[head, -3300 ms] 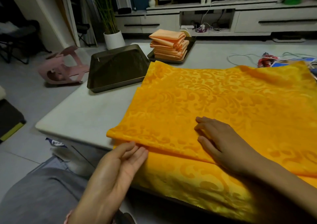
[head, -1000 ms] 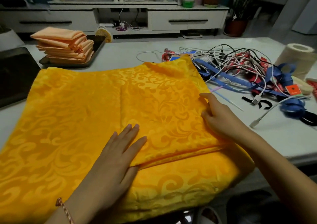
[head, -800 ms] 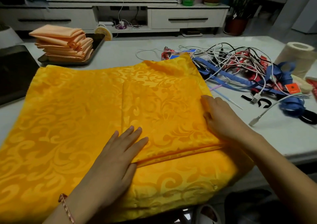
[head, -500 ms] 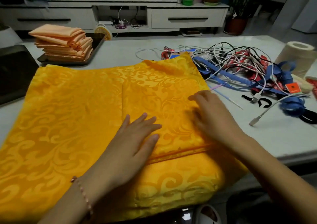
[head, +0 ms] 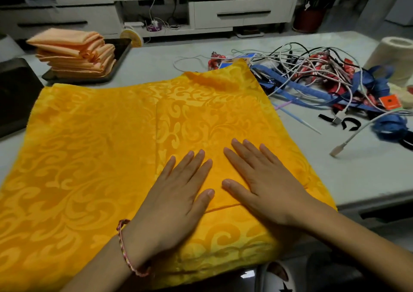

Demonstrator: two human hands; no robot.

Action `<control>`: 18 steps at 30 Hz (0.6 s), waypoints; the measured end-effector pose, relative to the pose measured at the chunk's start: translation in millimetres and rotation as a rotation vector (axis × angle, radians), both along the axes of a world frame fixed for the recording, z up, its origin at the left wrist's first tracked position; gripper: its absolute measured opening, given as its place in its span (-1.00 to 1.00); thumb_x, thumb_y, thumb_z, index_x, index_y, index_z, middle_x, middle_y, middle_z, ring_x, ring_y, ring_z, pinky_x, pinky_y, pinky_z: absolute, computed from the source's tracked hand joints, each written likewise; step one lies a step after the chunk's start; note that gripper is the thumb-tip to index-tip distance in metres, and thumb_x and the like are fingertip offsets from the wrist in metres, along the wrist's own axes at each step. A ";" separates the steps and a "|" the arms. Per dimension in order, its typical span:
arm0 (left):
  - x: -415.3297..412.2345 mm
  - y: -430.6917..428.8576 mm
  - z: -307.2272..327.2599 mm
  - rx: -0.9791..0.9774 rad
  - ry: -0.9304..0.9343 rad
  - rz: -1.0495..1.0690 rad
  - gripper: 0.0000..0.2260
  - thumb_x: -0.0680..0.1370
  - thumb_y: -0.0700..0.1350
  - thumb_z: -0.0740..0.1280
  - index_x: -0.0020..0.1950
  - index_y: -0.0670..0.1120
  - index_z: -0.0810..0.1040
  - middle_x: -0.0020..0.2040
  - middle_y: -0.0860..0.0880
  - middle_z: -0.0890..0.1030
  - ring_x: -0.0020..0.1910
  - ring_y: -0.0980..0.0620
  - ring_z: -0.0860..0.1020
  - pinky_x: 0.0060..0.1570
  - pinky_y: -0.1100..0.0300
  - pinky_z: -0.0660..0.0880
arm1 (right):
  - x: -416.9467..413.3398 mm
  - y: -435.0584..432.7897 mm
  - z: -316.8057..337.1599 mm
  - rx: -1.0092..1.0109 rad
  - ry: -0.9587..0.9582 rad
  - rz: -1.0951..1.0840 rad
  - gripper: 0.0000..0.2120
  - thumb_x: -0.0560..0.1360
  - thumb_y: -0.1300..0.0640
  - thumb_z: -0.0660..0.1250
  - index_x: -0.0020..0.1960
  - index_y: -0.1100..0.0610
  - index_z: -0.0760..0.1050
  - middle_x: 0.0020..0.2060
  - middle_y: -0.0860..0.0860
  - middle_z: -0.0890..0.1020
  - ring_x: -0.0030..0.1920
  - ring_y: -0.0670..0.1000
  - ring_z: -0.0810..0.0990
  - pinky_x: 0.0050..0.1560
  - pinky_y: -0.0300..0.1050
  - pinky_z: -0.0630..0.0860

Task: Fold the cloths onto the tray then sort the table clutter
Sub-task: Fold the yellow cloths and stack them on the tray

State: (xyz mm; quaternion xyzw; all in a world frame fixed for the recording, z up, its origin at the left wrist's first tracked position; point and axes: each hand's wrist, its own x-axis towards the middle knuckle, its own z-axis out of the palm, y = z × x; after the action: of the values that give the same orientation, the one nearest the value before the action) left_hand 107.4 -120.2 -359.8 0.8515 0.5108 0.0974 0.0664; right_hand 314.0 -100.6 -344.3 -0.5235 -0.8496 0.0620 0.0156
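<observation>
both hands lie flat, fingers straight and spread, side by side on the yellow cloth (head: pixel 111 157): left hand (head: pixel 172 204) and right hand (head: pixel 266 184) press its folded right part. the cloth covers the near table (head: pixel 357 168). beyond the cloth's far left corner, a tray (head: pixel 116 68) holds stacked orange cloths (head: pixel 73 52); right of the cloth lies tangled cables (head: pixel 312 72).

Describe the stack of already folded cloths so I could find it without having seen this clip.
Start at the pale table and look to its far left side, where a dark tray sits. The folded stack lies on it: pale peach and plain, unlike the bright yellow patterned cloth spread in front.
</observation>
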 end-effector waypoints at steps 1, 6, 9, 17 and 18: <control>-1.0 0.0 0.0 -0.010 -0.017 0.010 -0.37 0.51 0.33 -0.37 0.49 0.07 -0.05 0.50 0.12 -0.08 0.51 0.12 -0.11 0.42 0.13 -0.21 | 6.4 -0.9 1.6 -0.010 -0.006 -0.017 -0.04 0.19 -0.46 -0.63 0.50 -0.08 -0.30 0.46 -0.14 -0.30 0.49 -0.09 -0.31 0.42 -0.15 -0.39; 2.7 0.0 1.4 -0.035 -0.015 0.013 -0.33 0.38 0.38 -0.50 0.44 0.18 -0.25 0.45 0.23 -0.30 0.44 0.28 -0.34 0.41 0.21 -0.37 | 36.8 -2.9 7.1 0.017 -0.076 -0.243 -0.06 0.29 -0.41 -0.46 0.53 0.11 -0.21 0.51 0.04 -0.19 0.51 0.03 -0.23 0.47 0.00 -0.27; 2.6 -0.2 -0.4 -0.007 -0.022 0.002 -0.39 0.49 0.33 -0.38 0.48 0.12 -0.11 0.50 0.15 -0.13 0.50 0.20 -0.18 0.42 0.18 -0.27 | 33.1 -2.9 20.9 0.410 -0.096 -0.210 -0.37 0.49 -0.07 -0.03 0.38 0.34 0.31 0.36 0.33 0.35 0.38 0.34 0.29 0.39 0.23 0.11; 5.6 -1.8 1.8 0.000 0.005 0.009 -0.32 0.47 0.35 -0.36 0.48 0.00 -0.17 0.49 0.07 -0.17 0.51 0.14 -0.14 0.43 0.20 -0.21 | -30.7 15.9 15.4 0.077 0.192 0.206 -0.44 0.52 -0.03 -0.04 0.38 0.27 0.35 0.39 0.24 0.35 0.42 0.24 0.27 0.41 0.02 0.07; 2.4 0.9 2.1 -0.054 -0.043 -0.004 -0.30 0.40 0.41 -0.40 0.44 0.08 -0.26 0.46 0.15 -0.28 0.47 0.25 -0.26 0.42 0.27 -0.30 | -29.9 19.1 11.4 0.037 0.170 0.195 -0.38 0.53 -0.11 -0.10 0.45 0.23 0.24 0.46 0.20 0.23 0.48 0.19 0.15 0.45 -0.05 -0.04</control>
State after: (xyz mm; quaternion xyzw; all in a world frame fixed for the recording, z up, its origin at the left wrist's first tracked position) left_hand 109.8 -119.3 -357.7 0.8482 0.5099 0.1019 0.1006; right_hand 284.2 -81.5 -332.9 -0.4307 -0.8932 0.0915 0.0911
